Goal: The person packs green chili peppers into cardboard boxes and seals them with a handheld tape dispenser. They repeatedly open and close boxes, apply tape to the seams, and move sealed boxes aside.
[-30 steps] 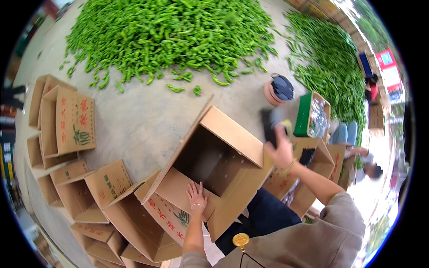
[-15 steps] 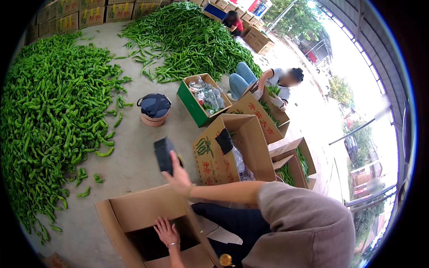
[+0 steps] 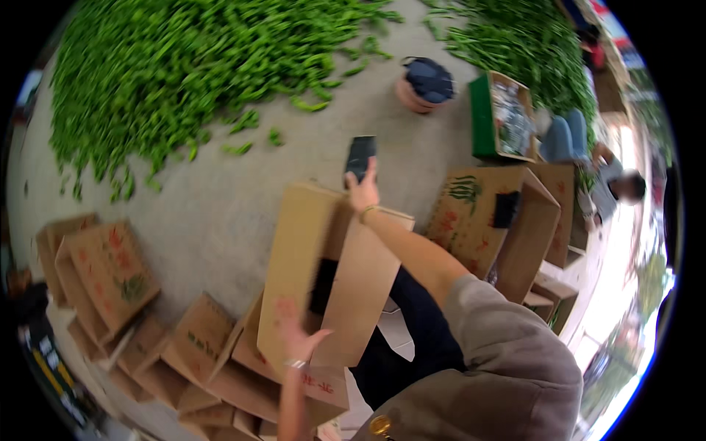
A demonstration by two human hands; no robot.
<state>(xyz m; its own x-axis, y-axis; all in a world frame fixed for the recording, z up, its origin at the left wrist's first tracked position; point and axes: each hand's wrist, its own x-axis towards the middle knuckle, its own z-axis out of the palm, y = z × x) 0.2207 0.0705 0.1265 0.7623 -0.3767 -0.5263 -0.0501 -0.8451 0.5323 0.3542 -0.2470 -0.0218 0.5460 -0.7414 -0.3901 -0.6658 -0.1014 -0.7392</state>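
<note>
A dark, block-shaped handheld object is in my right hand, held out past the far edge of an open cardboard box. Its exact kind cannot be made out. My left hand, slightly blurred, is at the near end of this box with thumb and fingers apart, holding nothing. The box's long flaps stand partly raised, leaving a dark gap between them. My right forearm passes over the right flap.
Green peppers lie heaped on the floor beyond. A bucket with a dark cover and a green-sided box of plastic waste stand farther right. Cartons line the near left; another carton is right. A seated person handles peppers.
The view has swung left, bringing the near-left cartons in. My left hand has come out of the box opening toward its near end. My right hand still holds the dark object.
</note>
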